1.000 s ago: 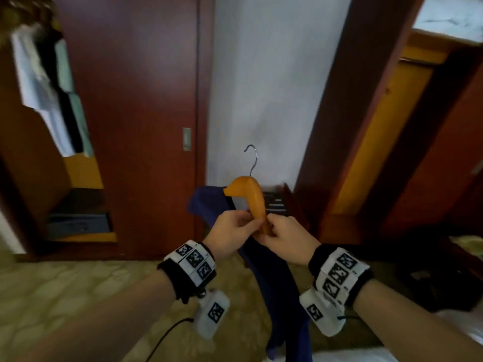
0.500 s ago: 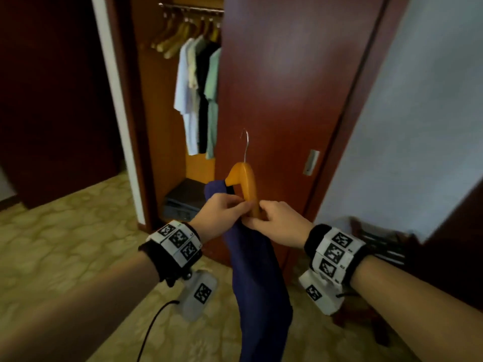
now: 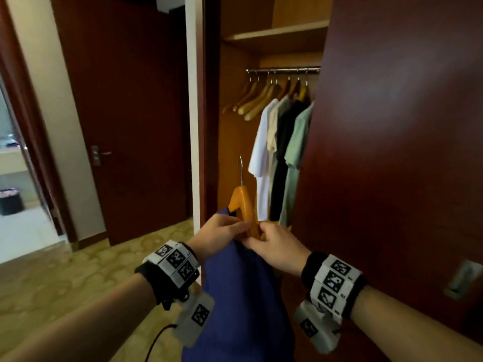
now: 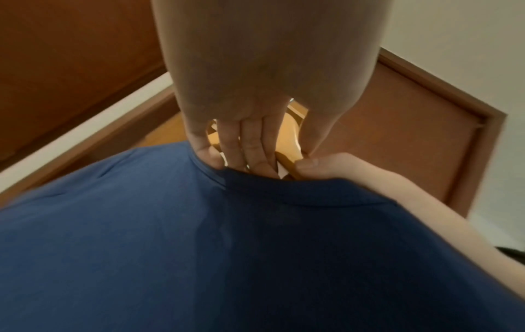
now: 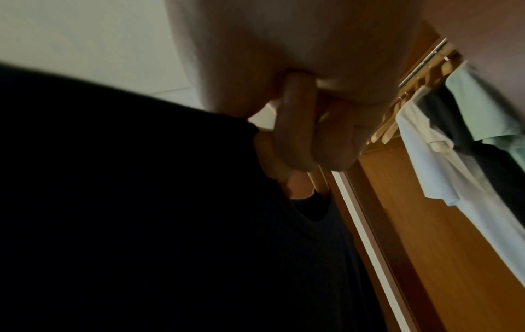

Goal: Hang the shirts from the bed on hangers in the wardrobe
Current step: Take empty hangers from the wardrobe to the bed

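A blue shirt [image 3: 235,296] hangs from a wooden hanger [image 3: 244,202] with a metal hook, held up in front of the open wardrobe [image 3: 235,142]. My left hand [image 3: 217,235] pinches the shirt's collar [image 4: 255,179] against the hanger. My right hand [image 3: 274,244] grips the hanger's arm and the collar from the other side. In the right wrist view the shirt [image 5: 142,202] fills the dark lower left and my fingers [image 5: 295,130] curl round the hanger. The rail [image 3: 283,70] carries bare hangers [image 3: 251,100] and several hung shirts [image 3: 282,152].
The dark red wardrobe door [image 3: 392,152] stands close on the right, half covering the rail. A closed room door [image 3: 130,126] is on the left, with a bright doorway [image 3: 15,205] beyond it. Patterned floor [image 3: 65,278] lies below.
My view has swung left and nearer to the wardrobe, so the rail and hung shirts now sit just behind the hanger. Both hands keep the same hold on hanger and shirt.
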{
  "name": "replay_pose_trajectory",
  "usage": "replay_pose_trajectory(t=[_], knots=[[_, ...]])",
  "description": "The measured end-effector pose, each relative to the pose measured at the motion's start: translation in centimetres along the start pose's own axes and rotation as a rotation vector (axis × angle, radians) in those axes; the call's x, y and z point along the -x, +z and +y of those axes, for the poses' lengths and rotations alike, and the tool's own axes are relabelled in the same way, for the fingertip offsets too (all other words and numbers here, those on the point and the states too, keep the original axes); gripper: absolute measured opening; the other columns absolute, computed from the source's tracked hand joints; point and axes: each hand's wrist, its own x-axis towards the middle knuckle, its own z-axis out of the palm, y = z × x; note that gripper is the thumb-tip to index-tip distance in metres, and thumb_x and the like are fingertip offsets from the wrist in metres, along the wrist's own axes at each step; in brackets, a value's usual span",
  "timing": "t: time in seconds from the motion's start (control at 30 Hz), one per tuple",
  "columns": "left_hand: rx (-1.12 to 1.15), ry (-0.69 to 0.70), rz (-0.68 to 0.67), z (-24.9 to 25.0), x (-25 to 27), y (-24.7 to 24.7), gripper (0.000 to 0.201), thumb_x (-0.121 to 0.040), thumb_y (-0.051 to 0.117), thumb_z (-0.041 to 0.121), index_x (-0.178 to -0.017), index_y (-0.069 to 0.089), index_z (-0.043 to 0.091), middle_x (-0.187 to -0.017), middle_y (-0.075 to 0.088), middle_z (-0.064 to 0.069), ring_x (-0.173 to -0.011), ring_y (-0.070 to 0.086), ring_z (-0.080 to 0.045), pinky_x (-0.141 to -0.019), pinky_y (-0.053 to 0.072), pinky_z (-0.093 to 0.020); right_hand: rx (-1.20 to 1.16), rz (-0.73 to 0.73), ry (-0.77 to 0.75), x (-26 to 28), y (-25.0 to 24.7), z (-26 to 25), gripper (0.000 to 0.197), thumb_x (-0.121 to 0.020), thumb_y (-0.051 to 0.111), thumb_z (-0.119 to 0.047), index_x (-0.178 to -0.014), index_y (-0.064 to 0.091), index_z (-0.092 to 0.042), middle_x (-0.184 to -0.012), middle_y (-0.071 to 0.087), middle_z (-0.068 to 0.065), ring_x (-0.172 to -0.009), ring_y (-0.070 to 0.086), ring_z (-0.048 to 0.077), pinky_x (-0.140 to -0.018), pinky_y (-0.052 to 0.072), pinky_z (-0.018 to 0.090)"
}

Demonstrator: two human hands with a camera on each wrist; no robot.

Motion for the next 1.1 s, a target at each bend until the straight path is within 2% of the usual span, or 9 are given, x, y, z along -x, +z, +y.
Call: replay_pose_trajectory(t=[0.13,0.3,0.43,0.53,0.7,0.8,0.9,0.97,1.1], knots=[[-0.043,-0.033,0.012,-0.8,-6.8,-3.3,0.034,-0.096,0.059,0.031,-0.096,0.073,-0.001,-0.082,0.06,-0.01,-0.076,0.05,-0.02,-0.067,0.039,-0.028,0.02,0.004,-0.037,-7.8,-0.2,0.6,0.026,-0.092,0.063,-0.043,-0.075,0.051,-0.027,-0.073,0.054,-0.013,-0.069,0.052,0.007,-0.051,0.031,0.017],[-0.089,-0.016,-0.048,-3.2,-16.5,-7.5,0.034,-0.096,0.058,0.032,-0.1,0.074,0.003,-0.087,0.07,-0.006,-0.073,0.06,-0.008,-0.062,0.043,-0.014,0.012,0.006,-0.018,-17.6,0.0,2.3,0.025,-0.092,0.063,-0.039,-0.075,0.053,-0.025,-0.07,0.055,-0.009,-0.064,0.051,0.005,-0.051,0.032,0.019],[-0.094,0.083,-0.083,-5.4,-25.1,-10.2,0.032,-0.096,0.058,0.029,-0.096,0.074,0.0,-0.079,0.07,-0.001,-0.063,0.061,0.004,-0.058,0.041,-0.007,0.005,0.078,0.047,-25.9,0.6,4.2,0.024,-0.089,0.064,-0.04,-0.08,0.062,-0.018,-0.072,0.061,-0.006,-0.065,0.055,0.008,-0.051,0.038,0.018],[-0.099,0.157,-0.128,-5.7,-31.9,-12.6,0.029,-0.096,0.059,0.026,-0.089,0.073,0.002,-0.063,0.065,0.008,-0.055,0.057,0.004,-0.055,0.039,-0.006,-0.004,0.159,0.081,-32.2,0.3,5.0,0.027,-0.086,0.065,-0.043,-0.084,0.067,-0.016,-0.074,0.066,-0.002,-0.07,0.061,0.014,-0.062,0.047,0.03],[-0.141,0.314,-0.222,-3.7,-43.1,-15.7,0.03,-0.097,0.057,0.025,-0.083,0.073,0.004,-0.053,0.06,0.015,-0.053,0.053,0.005,-0.057,0.037,-0.009,-0.009,0.318,0.159,-41.2,-3.0,4.4,0.021,-0.087,0.066,-0.034,-0.074,0.063,-0.018,-0.068,0.061,-0.004,-0.062,0.055,0.009,-0.051,0.037,0.019],[-0.064,0.341,-0.207,-2.5,-49.9,-16.4,0.029,-0.095,0.059,0.026,-0.08,0.073,0.006,-0.056,0.063,0.012,-0.055,0.055,0.001,-0.062,0.04,-0.017,0.031,0.412,0.233,-46.8,-5.5,4.5,0.025,-0.085,0.066,-0.038,-0.075,0.064,-0.015,-0.07,0.062,-0.003,-0.07,0.059,0.013,-0.056,0.04,0.025],[0.01,0.361,-0.212,-0.5,-55.8,-16.6,0.027,-0.096,0.057,0.026,-0.085,0.073,0.007,-0.053,0.06,0.013,-0.052,0.052,0.003,-0.056,0.039,-0.014,0.023,0.496,0.291,-52.1,-8.5,5.1,0.032,-0.083,0.065,-0.045,-0.084,0.068,-0.012,-0.084,0.069,0.003,-0.087,0.066,0.021,-0.067,0.048,0.033],[0.018,0.405,-0.225,1.2,-59.3,-16.8,0.026,-0.098,0.055,0.025,-0.079,0.069,0.014,-0.05,0.058,0.016,-0.049,0.051,0.004,-0.054,0.038,-0.014,-0.029,0.547,0.285,-55.2,-10.5,5.4,0.033,-0.082,0.066,-0.042,-0.085,0.071,-0.01,-0.086,0.073,0.009,-0.086,0.07,0.025,-0.071,0.056,0.039],[-0.082,0.461,-0.237,4.8,-65.6,-17.8,0.029,-0.1,0.049,0.035,-0.083,0.067,0.021,-0.056,0.058,0.012,-0.061,0.056,-0.005,-0.056,0.039,-0.02,-0.044,0.631,0.294,-60.9,-15.1,5.7,0.028,-0.083,0.065,-0.036,-0.093,0.07,-0.01,-0.091,0.07,0.011,-0.083,0.069,0.025,-0.053,0.051,0.026]])
